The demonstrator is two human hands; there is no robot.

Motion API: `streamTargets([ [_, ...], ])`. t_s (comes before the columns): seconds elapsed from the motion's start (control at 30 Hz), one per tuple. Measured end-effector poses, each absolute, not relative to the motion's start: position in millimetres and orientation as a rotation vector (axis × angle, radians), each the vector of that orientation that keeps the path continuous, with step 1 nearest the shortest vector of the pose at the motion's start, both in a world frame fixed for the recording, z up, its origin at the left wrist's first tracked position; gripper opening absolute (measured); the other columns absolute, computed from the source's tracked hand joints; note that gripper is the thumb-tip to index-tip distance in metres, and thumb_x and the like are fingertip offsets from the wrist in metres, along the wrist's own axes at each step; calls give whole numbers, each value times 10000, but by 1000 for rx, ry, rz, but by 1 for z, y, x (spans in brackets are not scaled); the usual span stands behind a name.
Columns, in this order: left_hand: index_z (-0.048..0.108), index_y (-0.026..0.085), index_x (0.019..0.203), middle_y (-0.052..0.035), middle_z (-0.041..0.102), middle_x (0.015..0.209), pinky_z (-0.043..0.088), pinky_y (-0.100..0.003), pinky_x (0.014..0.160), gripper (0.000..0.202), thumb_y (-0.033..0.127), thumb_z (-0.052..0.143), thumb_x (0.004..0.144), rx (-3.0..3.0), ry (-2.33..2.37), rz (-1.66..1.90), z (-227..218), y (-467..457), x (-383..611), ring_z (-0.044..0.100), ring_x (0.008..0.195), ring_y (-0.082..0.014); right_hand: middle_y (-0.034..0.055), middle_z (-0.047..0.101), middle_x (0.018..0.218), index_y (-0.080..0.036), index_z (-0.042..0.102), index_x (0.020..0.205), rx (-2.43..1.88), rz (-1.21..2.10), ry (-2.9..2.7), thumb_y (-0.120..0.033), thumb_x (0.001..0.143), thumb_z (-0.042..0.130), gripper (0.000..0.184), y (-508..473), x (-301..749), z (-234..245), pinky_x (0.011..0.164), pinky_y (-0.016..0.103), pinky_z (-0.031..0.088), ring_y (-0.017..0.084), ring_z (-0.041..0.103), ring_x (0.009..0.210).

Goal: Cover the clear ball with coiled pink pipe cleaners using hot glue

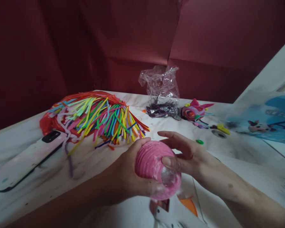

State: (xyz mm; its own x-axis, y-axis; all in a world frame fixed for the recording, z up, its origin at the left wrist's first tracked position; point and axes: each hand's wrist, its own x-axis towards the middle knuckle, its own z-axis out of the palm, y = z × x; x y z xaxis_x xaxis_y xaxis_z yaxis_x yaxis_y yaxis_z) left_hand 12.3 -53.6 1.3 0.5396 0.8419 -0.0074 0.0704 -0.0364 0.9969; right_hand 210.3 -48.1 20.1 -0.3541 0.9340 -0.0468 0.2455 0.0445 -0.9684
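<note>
A pink ball [152, 164] wound with pink strips, with a bare clear patch at its lower right, is held over the white table [90, 164]. My left hand [128, 180] wraps round its left side and underside. My right hand [180, 155] grips it from the right, thumb pressed on its front and fingers stretched over the back. Beneath the ball lies a white tool [171, 215], partly hidden, beside an orange paper piece [188, 204].
A heap of coloured foam strips [97, 117] on a red bag lies at the left, a phone [26, 158] before it. Behind stand a clear plastic bag [160, 91], a finished unicorn ball [194, 111], a green button [199, 141] and a printed sheet [263, 117].
</note>
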Motion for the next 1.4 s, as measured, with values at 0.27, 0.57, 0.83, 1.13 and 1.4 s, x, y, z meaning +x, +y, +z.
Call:
streamTargets([
  [0.27,426,223,1259,-39,587,1125,449,-420,939,679,219,742,658,1506,804,799,4,-54,14,538,1111,-282,107,525,1155,-197,397,1304,-1303,1296,-1677,-504,665,682,764,-51,206,22,674,367,527,246,612,813],
  [0.57,386,198,1316,-104,534,1278,389,-462,1000,629,381,656,777,1518,785,788,-2,-48,11,472,1212,-321,101,543,1118,-188,404,1297,-1259,1295,-1714,-474,683,684,733,-48,209,22,705,372,526,258,609,853],
  [0.83,473,210,1187,-45,599,1090,473,-381,845,566,214,680,660,1497,776,797,-3,-50,15,562,1030,-269,107,532,1124,-173,382,1309,-1280,1325,-1680,-464,663,676,767,-52,206,23,659,334,526,240,612,825],
  [1.13,514,206,1118,-17,598,982,471,-347,788,534,214,685,612,1397,749,896,-2,-48,20,574,929,-235,91,539,1167,-213,411,1306,-1227,1330,-1658,-528,759,634,669,-46,210,19,784,352,515,245,599,948],
  [1.4,489,208,1174,-30,594,1030,464,-365,825,581,211,689,628,1444,788,889,-1,-49,18,563,1001,-262,63,527,1218,-265,420,1339,-1240,1342,-1672,-537,763,663,682,-48,212,23,888,359,490,251,559,1078],
])
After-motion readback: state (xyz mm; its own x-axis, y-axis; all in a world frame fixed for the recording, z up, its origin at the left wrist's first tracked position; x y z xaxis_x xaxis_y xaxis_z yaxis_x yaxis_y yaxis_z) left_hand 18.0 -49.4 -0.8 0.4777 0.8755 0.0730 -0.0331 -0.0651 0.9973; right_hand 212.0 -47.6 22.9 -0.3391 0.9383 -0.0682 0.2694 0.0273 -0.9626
